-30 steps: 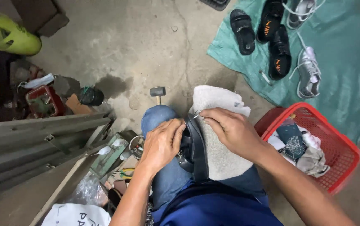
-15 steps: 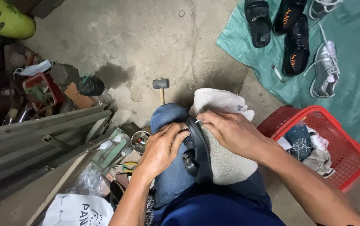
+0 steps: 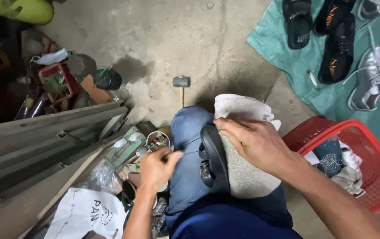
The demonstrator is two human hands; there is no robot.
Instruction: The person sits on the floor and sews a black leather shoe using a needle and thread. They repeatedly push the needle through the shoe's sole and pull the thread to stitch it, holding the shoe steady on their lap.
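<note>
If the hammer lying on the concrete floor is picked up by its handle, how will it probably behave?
The hammer would probably feel head-heavy: its dark head is thick and blocky, while the pale handle is thin, so it may tip head-down in a loose grip. It looks stiff, not floppy. If pushed, it would likely slide or pivot rather than roll, because the head lies crosswise on the rough floor.

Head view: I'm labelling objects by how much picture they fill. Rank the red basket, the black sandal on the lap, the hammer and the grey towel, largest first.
1. red basket, partly cut off by the frame edge
2. grey towel, partly covered by the right hand
3. black sandal, seen edge-on and closer to the camera
4. hammer
</note>
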